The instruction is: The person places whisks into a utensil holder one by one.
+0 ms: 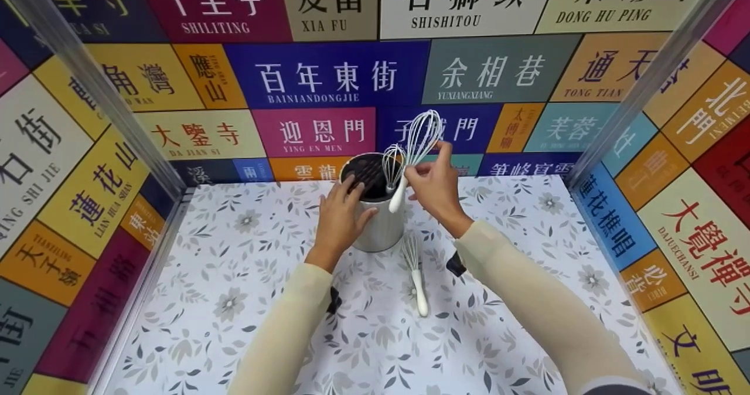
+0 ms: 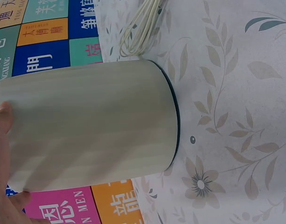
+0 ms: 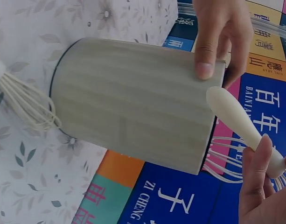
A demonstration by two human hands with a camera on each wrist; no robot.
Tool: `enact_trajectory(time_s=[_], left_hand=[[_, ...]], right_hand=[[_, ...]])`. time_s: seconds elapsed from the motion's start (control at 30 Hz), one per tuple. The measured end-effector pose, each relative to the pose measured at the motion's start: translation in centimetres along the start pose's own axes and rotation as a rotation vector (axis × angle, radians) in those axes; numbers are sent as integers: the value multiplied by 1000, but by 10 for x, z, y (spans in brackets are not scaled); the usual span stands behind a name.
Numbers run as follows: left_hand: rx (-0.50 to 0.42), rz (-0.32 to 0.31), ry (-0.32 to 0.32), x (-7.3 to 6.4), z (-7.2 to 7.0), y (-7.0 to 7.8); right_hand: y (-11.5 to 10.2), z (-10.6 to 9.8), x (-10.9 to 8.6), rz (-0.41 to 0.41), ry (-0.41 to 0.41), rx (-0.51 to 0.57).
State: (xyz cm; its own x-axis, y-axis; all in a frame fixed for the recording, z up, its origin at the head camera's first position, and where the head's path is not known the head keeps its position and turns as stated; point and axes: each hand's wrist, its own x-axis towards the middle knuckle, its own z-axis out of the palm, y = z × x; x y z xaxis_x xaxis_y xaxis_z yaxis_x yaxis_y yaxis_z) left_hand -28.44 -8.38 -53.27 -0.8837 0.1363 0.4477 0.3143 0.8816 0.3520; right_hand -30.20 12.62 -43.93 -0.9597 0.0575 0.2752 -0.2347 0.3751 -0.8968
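Note:
A pale grey utensil canister (image 1: 379, 231) with a dark perforated inside stands upright at the table's back. My left hand (image 1: 341, 216) grips its rim, the thumb on the outer wall. My right hand (image 1: 436, 184) pinches a white balloon whisk (image 1: 423, 140) where handle meets wires. That whisk's handle (image 3: 231, 112) points down beside the canister's rim, wires up. A smaller whisk (image 1: 391, 163) stands in the canister with its wires above the rim. On the table in front lies another whisk (image 1: 417, 275), its wires (image 2: 142, 28) near the canister's base.
A white floral cloth (image 1: 228, 304) covers the table. Behind it rises a wall of coloured sign panels (image 1: 328, 75), close behind the canister. Side walls with similar panels (image 1: 662, 231) meet the back wall at clear corner posts (image 1: 111, 78).

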Motion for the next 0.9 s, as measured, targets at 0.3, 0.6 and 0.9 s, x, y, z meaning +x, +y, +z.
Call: enact_trajectory(time_s=[0.3,0.6,0.9], left_hand=[[10,1,-2,1,1,0],[8,2,-7,0,0,0],[18,3,-6,0,-1,0]], right_hand=[[-14,12,12,-35,29,-3],[-12,17,19,-68,78,-50],[2,21,20,-116,123,-147]])
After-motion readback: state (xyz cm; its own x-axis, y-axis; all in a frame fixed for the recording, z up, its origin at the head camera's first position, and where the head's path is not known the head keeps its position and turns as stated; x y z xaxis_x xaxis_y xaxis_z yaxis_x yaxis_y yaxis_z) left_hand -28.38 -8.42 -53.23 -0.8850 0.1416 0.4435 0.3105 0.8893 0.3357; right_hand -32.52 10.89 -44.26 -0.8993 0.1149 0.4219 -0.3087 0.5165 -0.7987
